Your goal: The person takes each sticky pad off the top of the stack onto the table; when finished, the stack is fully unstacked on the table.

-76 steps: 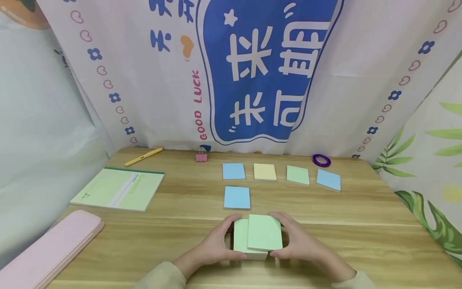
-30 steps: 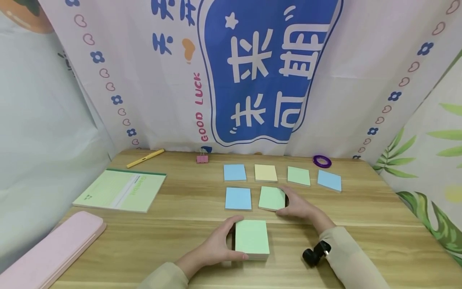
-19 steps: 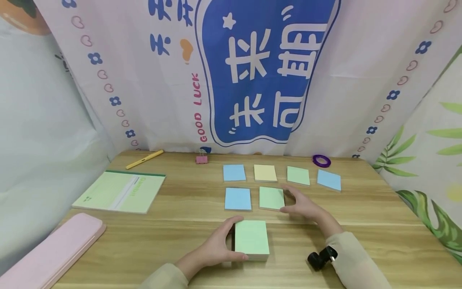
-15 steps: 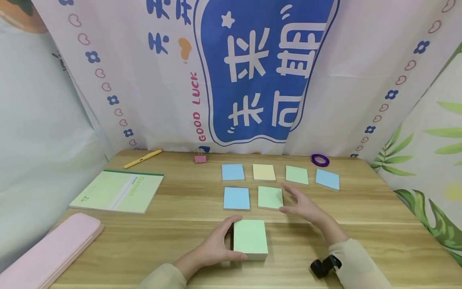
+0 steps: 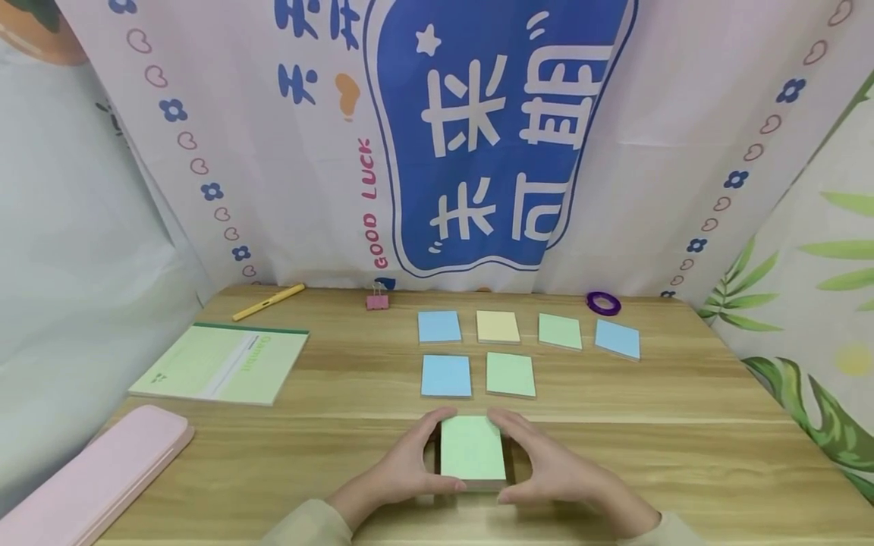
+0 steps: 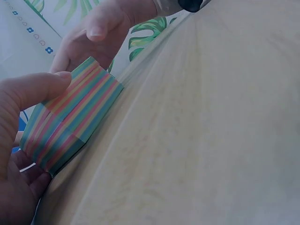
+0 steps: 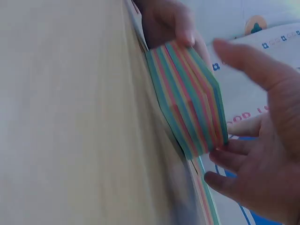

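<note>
A thick stack of sticky notes [image 5: 473, 447] with a green top sheet sits at the table's near middle. Its sides show coloured stripes in both wrist views. My left hand [image 5: 403, 469] grips it from the left, thumb on the near side and fingers on the far side. At its right is my right hand [image 5: 556, 464], thumb spread and off the stack; its fingertips are at the far right corner, touching or nearly so. Just beyond lie a blue pad [image 5: 446, 375] and a green pad [image 5: 510, 374], side by side.
Farther back is a row with a blue pad [image 5: 439, 326], a yellow pad [image 5: 498, 326], a green pad [image 5: 560, 331] and a tilted blue pad [image 5: 617, 338]. Around lie purple tape [image 5: 604, 312], a pink binder clip [image 5: 377, 302], a yellow pen [image 5: 268, 302], a notebook [image 5: 225, 364] and a pink case [image 5: 102, 478].
My right hand carried a green pad from the stack to beside the front blue pad, let it go, and came back to the stack's right side. My left hand kept its grip.
</note>
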Demonstrator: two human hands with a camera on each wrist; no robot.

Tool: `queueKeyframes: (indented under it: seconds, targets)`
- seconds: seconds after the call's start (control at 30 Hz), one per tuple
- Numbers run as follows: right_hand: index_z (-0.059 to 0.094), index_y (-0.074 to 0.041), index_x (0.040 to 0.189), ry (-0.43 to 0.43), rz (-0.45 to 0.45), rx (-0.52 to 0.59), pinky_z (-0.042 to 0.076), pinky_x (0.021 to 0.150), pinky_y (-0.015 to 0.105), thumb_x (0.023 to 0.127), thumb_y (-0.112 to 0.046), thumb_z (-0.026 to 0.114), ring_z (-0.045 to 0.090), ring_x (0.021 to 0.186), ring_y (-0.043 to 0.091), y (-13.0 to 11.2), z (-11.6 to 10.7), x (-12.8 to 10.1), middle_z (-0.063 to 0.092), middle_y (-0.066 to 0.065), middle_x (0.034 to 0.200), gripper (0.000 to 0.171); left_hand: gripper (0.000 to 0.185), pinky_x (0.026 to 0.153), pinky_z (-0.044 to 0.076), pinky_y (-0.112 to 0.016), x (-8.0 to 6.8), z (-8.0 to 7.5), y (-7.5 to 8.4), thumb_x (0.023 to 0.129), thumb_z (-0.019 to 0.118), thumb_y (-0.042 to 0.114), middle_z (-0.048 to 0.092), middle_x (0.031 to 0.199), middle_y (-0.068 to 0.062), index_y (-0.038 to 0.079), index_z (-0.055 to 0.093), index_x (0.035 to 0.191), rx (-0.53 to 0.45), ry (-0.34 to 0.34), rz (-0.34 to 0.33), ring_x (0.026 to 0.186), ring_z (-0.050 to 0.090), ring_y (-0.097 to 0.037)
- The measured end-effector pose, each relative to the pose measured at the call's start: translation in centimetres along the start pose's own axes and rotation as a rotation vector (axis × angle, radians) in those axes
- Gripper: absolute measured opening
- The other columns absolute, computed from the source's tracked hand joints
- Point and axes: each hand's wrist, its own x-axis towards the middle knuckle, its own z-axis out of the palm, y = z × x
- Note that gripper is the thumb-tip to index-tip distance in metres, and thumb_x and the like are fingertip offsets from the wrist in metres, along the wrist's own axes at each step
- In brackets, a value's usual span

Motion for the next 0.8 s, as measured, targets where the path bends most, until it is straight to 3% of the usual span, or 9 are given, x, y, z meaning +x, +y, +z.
queueKeyframes:
  seconds: [0.17,0.3,0.47,0.8]
  targets:
    - [0.017,-0.009,0.138,0.040,0.040,-0.057,0.022,0.090,0.056,0.067,-0.044,0.069,0.017,0.123,0.032,0.3,0.5,0.2,0.016,0.015,0.139,0.095,0.087,0.086,0.033,-0.044,0.0,0.0,0.0,0.065,0.072,0.042,0.040,0.120,-0.003,0.010,0.027,0.132,0.015,0.003,0.002,0.103,0.042,-0.017]
    - [0.019,-0.009,0.137,0.056,0.039,-0.073,0.024,0.091,0.053,0.065,-0.049,0.068,0.021,0.122,0.029,0.8,0.7,0.4,0.020,0.012,0.138,0.096,0.087,0.085,0.034,-0.042,0.0,0.0,0.0,0.065,0.072,0.042,0.041,0.119,-0.002,0.009,0.027,0.132,0.013,-0.005,0.010,0.102,0.042,-0.016]
    - [0.018,-0.010,0.137,0.069,0.013,-0.045,0.024,0.092,0.050,0.064,-0.048,0.070,0.023,0.122,0.024,1.0,0.9,0.8,0.023,0.005,0.137,0.097,0.087,0.085,0.034,-0.042,0.0,-0.1,-0.1,0.066,0.072,0.041,0.041,0.118,-0.002,0.008,0.026,0.132,0.002,-0.009,0.016,0.102,0.042,-0.017]
    - [0.022,-0.010,0.136,0.073,0.017,-0.011,0.026,0.090,0.052,0.063,-0.047,0.071,0.024,0.121,0.025,1.1,1.3,1.3,0.025,0.007,0.136,0.095,0.086,0.085,0.034,-0.041,0.1,-0.1,-0.1,0.066,0.072,0.041,0.040,0.118,-0.002,0.009,0.026,0.132,-0.001,-0.013,0.022,0.102,0.042,-0.017]
